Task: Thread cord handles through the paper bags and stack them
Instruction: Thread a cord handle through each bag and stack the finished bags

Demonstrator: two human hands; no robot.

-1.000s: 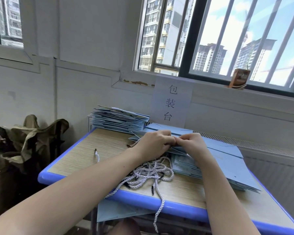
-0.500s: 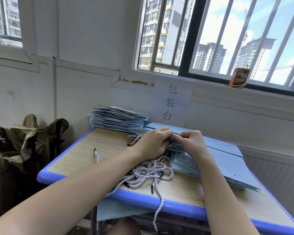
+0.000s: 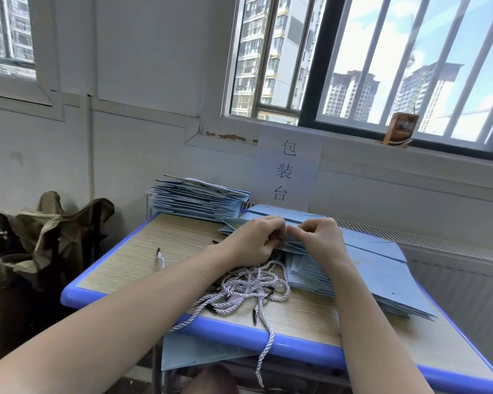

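A pile of flat light-blue paper bags (image 3: 376,268) lies on the right of the table. My left hand (image 3: 256,240) and my right hand (image 3: 316,240) meet at the near-left edge of the top bag. The left hand's curled fingers pinch a dark cord tip at that edge. The right hand pinches the bag's folded rim. A tangle of white twisted cords (image 3: 248,285) with black tips lies just below my hands, one strand hanging over the front edge. A second stack of bags (image 3: 197,200), with a cord on top, stands at the back left.
The table (image 3: 120,291) has a wood-look top and a blue rim. One loose cord (image 3: 160,257) lies on its left half. A blue bag (image 3: 199,351) sits below the front edge. An olive folding chair (image 3: 49,231) stands at the left. A paper sign (image 3: 286,172) hangs on the wall.
My hands have drawn slightly apart at the bag's edge, and a dark cord tip now shows at my left fingers. The piles and cords stay put.
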